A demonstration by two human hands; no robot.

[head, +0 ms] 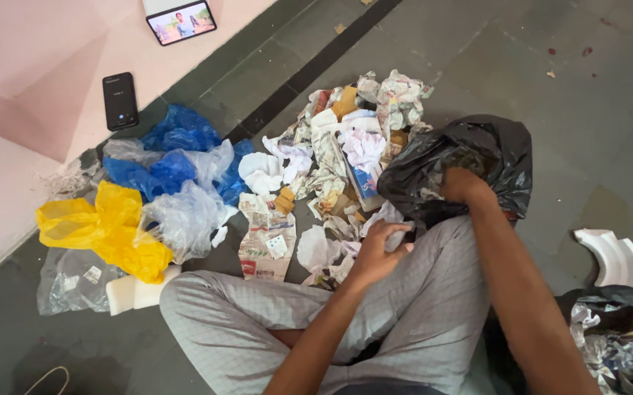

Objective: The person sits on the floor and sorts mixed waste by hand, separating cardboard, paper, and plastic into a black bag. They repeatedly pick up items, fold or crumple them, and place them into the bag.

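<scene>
I sit cross-legged on a grey stone floor. My right hand [464, 186] is pushed into the mouth of a black plastic bag [492, 150]; its fingers are hidden inside. My left hand [376, 251] hovers over my knee with fingers spread, empty, next to crumpled white paper [318, 249]. A heap of crumpled paper and wrappers [353, 139] lies just beyond both hands.
Blue [177, 150], clear [185, 216] and yellow [108, 230] plastic bags lie left. A phone [120, 100] and a tablet [181, 21] rest on the pink ledge. A white foam piece [616, 256] and another black bag [620, 336] lie at right.
</scene>
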